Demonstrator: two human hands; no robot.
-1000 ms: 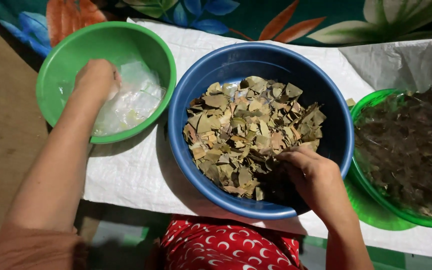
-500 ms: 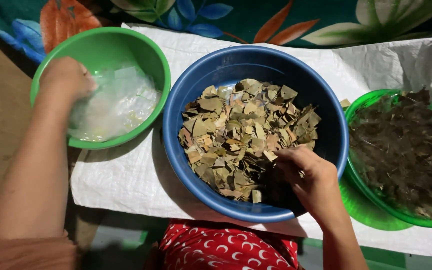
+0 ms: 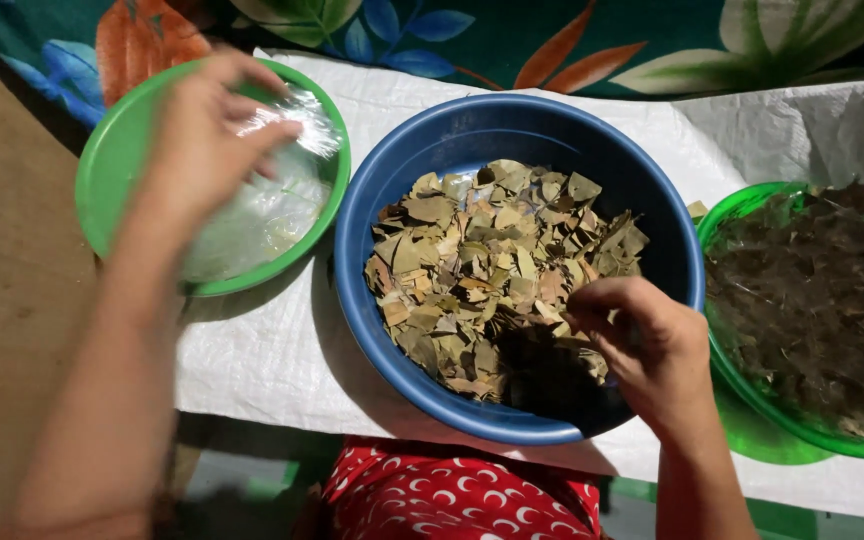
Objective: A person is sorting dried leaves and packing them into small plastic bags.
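- White sacking covers the floor under three bowls.
- Left hand pinches clear plastic bags in the green bowl.
- Right hand, curled, picks dried leaves in the blue bowl.
- Risk: brittle leaves may crumble or spill over the rim.

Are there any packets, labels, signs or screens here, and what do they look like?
Clear plastic bags: in the green bowl at left, under the left hand; crinkled, see-through, no label visible.
White woven sack: spread flat under the bowls; plain white, no print showing.
No labels, signs or screens are in view.
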